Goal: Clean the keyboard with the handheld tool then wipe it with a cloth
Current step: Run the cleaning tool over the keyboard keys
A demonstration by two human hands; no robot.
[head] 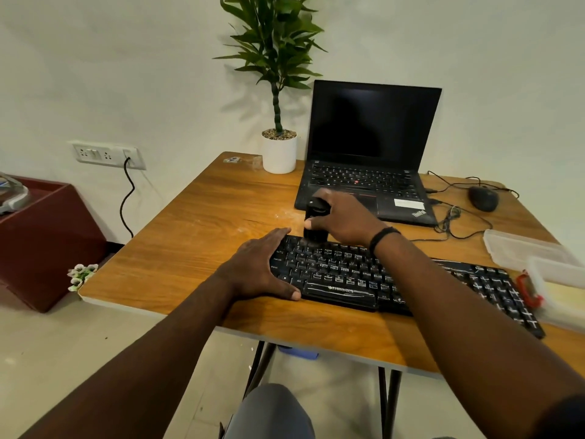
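A black keyboard with white lettering lies across the wooden table, running from centre to lower right. My right hand grips a black handheld cleaning tool, held upright with its lower end on the keyboard's top-left rows. My left hand rests flat against the keyboard's left end, fingers straight along its edge and thumb at the front corner. No cloth is plainly visible.
An open black laptop stands behind the keyboard, with a white potted plant to its left. A black mouse and tangled cables lie at the right. Clear plastic containers and a red object sit at the right edge.
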